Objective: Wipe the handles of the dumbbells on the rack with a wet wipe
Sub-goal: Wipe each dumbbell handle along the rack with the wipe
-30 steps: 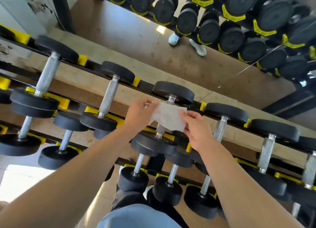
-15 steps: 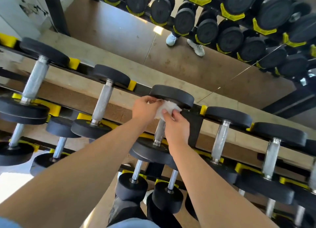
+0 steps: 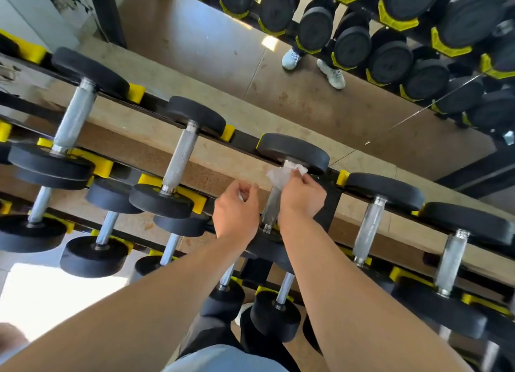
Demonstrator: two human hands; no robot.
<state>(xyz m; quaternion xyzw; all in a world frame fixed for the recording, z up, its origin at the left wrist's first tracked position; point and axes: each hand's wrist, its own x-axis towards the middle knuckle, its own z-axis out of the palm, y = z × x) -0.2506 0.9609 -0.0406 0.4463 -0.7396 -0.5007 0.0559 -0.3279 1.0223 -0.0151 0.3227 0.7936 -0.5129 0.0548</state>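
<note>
A black rack [image 3: 245,141] with yellow cradles carries several black dumbbells with steel handles. My right hand [image 3: 302,197] grips the white wet wipe [image 3: 281,173] wrapped round the far end of the middle dumbbell's handle [image 3: 271,204], just under its far black head [image 3: 292,151]. My left hand [image 3: 237,211] hovers just left of that handle with its fingers loosely curled; a small white scrap shows between the fingers, and I cannot tell whether they hold it.
Neighbouring top-row handles lie to the left [image 3: 179,160] and right [image 3: 367,229]. A lower tier holds smaller dumbbells [image 3: 274,311]. Behind the rack, a mirror [image 3: 223,51] reflects the rack, more dumbbells and a person's shoes [image 3: 331,73].
My left hand has let go of the wipe and drawn back to the left. My right hand now holds the wipe alone, wrapped round the handle's far end.
</note>
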